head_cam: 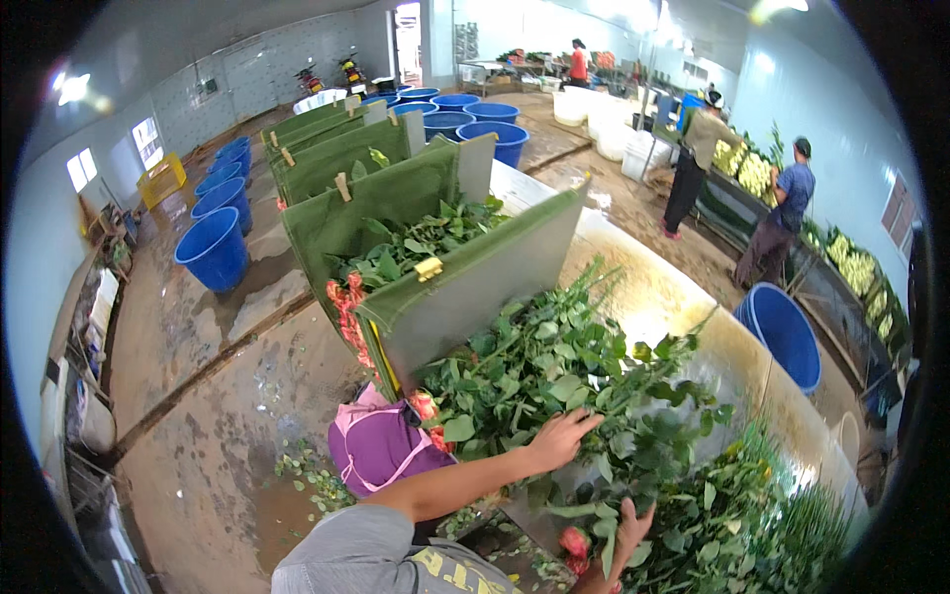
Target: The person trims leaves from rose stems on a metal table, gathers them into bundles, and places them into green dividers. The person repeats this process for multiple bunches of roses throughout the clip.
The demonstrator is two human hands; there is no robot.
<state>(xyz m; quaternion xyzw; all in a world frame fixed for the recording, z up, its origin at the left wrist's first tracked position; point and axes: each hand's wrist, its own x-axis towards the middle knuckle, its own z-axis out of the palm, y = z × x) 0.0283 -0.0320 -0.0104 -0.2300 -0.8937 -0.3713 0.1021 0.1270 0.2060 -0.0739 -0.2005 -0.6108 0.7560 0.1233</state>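
Note:
My left hand (565, 439) rests on the leafy green stems (519, 371) of a heap of roses, its fingers spread over the foliage. Lower down, my right hand (634, 523) is among leaves, fingers partly hidden; whether it grips a stem cannot be told. Red rose heads (575, 549) lie just left of it. More red blooms (424, 408) stick out at the heap's left edge. Behind the heap stands a divider panel (490, 289) draped with green cloth and bearing a yellow clip (428, 269). Another leafy pile (712, 505) lies to the right on the wet metal table (668, 282).
A purple cap (378, 445) with pink straps is close beside the table's left edge. Several cloth-covered dividers (364, 171) run away from me. Blue tubs (215, 249) stand on the floor at left, at the back and at right (779, 338). Several people work farther off.

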